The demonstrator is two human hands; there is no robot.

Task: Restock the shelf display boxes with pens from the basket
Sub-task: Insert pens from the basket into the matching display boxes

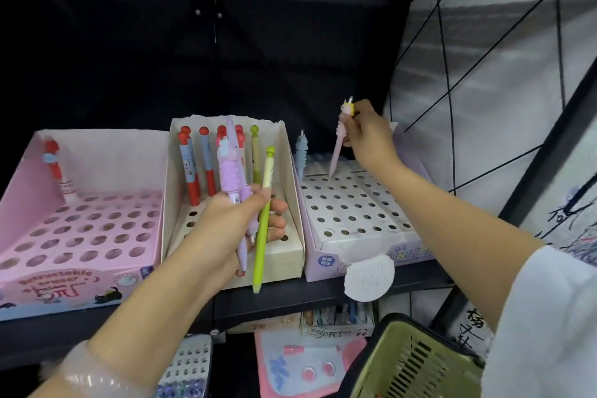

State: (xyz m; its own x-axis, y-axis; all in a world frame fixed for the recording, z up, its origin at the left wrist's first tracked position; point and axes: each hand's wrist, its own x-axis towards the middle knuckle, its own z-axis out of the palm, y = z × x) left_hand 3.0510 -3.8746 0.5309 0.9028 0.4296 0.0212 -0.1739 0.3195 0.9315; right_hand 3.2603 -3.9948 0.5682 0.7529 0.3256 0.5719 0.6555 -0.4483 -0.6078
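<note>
While pinching a pink pen (337,145) over the right display box (355,203), the right hand (368,136) is aiming its tip at a far-row hole. Nearer left, the left hand (235,220) is gripping a purple pen (231,171) and green pen (263,229); a tilted tip could miss the hole. The basket (410,362) is waiting near right.

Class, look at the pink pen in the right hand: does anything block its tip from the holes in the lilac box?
Nothing visible does. The pink pen points tip-down over the back row of the lilac box. The blue pen stands apart to its left.
</note>
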